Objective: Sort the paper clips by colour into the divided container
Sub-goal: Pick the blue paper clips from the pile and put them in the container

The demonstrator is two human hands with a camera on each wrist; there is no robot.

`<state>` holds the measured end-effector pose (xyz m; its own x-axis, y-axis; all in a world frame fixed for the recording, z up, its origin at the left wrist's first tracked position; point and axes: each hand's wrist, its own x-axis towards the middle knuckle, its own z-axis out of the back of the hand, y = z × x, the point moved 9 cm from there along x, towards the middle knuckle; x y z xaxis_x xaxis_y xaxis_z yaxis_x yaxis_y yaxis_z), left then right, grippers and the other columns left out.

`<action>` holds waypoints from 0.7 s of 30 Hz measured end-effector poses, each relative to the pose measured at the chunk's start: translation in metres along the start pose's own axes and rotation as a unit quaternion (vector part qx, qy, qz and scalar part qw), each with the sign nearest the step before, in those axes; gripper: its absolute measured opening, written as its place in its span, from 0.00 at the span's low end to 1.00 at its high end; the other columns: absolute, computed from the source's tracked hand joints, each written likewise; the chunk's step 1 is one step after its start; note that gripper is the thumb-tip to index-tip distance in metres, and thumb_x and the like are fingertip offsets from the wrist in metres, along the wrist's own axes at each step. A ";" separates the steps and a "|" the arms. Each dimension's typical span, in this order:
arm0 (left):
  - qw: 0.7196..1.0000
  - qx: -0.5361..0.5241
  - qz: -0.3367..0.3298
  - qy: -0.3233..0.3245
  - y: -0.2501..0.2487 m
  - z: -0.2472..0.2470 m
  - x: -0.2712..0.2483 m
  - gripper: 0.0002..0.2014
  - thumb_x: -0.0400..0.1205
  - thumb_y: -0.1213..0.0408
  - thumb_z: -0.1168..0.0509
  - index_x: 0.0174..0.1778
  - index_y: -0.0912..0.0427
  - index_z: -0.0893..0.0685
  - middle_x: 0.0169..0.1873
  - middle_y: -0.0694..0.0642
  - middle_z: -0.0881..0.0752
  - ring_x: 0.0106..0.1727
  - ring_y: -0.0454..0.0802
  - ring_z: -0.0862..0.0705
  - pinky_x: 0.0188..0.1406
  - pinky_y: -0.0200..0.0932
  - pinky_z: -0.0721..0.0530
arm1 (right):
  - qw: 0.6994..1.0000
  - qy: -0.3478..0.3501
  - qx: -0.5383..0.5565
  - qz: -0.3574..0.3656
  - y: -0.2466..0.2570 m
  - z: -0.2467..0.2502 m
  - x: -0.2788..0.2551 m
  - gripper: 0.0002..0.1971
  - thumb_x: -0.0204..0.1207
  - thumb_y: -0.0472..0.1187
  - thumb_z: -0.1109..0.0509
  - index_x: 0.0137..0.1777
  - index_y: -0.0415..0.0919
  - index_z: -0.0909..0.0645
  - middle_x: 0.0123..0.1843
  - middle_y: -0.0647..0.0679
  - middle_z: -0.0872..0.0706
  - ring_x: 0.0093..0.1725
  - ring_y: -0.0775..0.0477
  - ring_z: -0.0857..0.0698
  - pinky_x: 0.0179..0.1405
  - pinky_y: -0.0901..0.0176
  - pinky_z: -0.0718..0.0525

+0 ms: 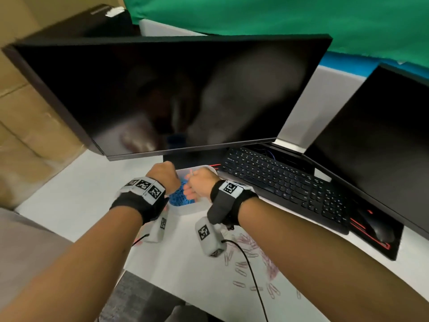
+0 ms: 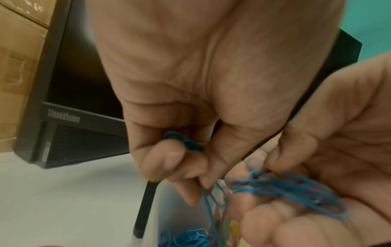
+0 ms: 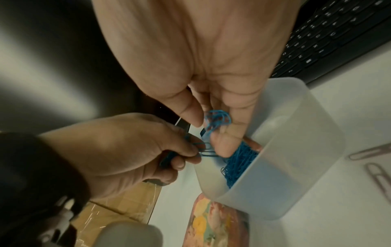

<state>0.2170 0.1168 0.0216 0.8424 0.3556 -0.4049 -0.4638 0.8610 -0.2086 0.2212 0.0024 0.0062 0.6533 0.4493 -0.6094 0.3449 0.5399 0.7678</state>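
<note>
Clips: thin blue wire loops, tangled; heap (image 3: 239, 160) inside frosted container (image 3: 296, 167) on desk (image 1: 76, 201).
Left grip (image 2: 180, 160): curled, pinching blue clips (image 2: 213, 197).
Right grip (image 3: 213, 107): loosely cupped around blue bunch (image 3: 217, 118).

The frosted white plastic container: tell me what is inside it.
The frosted white plastic container holds a heap of blue paper clips. The hands above it cover its far end, so what lies there cannot be seen.

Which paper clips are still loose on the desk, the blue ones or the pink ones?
The pink paper clips, scattered on the desk by the right forearm. Blue ones fill the container or are held in both hands.
</note>
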 end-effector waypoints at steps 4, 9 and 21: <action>0.999 -0.005 -0.005 0.039 -0.004 -0.002 0.005 0.13 0.76 0.66 0.34 0.56 0.62 0.14 0.54 0.61 0.13 0.52 0.58 0.13 0.52 0.48 0.12 | 0.999 -0.020 -0.025 0.009 0.004 0.004 0.004 0.08 0.78 0.33 0.41 0.50 0.44 0.22 0.51 0.41 0.23 0.49 0.44 0.21 0.59 0.43 0.15; 0.998 -0.021 -0.013 0.065 -0.005 0.002 0.005 0.11 0.74 0.68 0.37 0.50 0.63 0.14 0.51 0.60 0.12 0.46 0.56 0.12 0.47 0.46 0.12 | 0.999 -0.028 -0.002 0.016 0.000 0.025 -0.007 0.09 0.78 0.27 0.41 0.43 0.35 0.19 0.42 0.41 0.20 0.48 0.38 0.17 0.61 0.47 0.15; 0.965 -0.123 -0.230 0.018 -0.140 -0.028 -0.051 0.09 0.75 0.69 0.38 0.38 0.52 0.15 0.39 0.48 0.13 0.45 0.50 0.16 0.45 0.34 0.23 | 0.962 -0.267 0.009 -0.054 -0.170 0.207 -0.119 0.10 0.78 0.29 0.35 0.47 0.42 0.13 0.43 0.41 0.11 0.41 0.45 0.14 0.46 0.54 0.13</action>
<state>0.2311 -0.0325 0.0468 0.9669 -0.0598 -0.2481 -0.0980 0.8108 -0.5770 0.2242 -0.2903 -0.0106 0.8642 -0.0411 -0.5015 0.4390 0.5488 0.7114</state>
